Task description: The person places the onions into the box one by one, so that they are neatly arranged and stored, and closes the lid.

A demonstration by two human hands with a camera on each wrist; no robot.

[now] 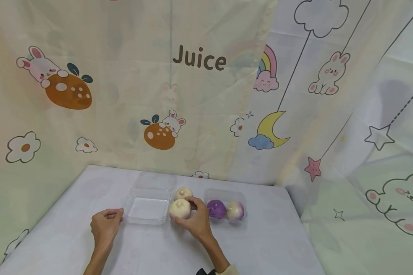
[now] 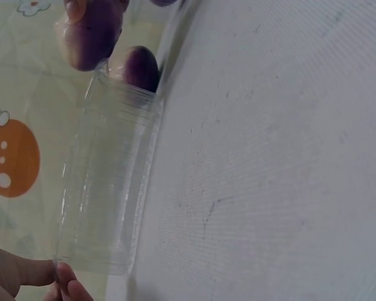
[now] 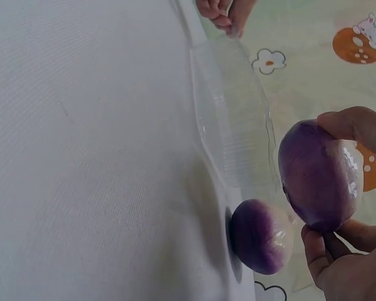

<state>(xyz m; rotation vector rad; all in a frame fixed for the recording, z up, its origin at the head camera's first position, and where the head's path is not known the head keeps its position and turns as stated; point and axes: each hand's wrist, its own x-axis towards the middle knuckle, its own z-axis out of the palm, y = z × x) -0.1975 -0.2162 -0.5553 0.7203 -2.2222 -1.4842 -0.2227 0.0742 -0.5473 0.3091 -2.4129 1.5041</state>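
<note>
My right hand [image 1: 197, 221] grips a round, turnip-like thing [image 1: 180, 209], cream with a small nub on one side. In the right wrist view its other side is glossy purple, with thumb and fingers on opposite sides. It is held up beside an open clear plastic box [image 1: 148, 221], which lies on the table. My left hand [image 1: 106, 225] pinches the box's left rim between thumb and fingers, as the left wrist view [image 2: 66, 282] shows. A second turnip-like piece [image 3: 260, 237] rests on the table to the right of the box, behind the held one.
Right of my right hand stands another clear plastic box [image 1: 223, 193] holding a purple piece [image 1: 216, 209] and a cream-and-purple piece [image 1: 235, 211]. The white-covered table [image 1: 261, 248] meets a printed cloth curtain [image 1: 124, 126] at its back edge.
</note>
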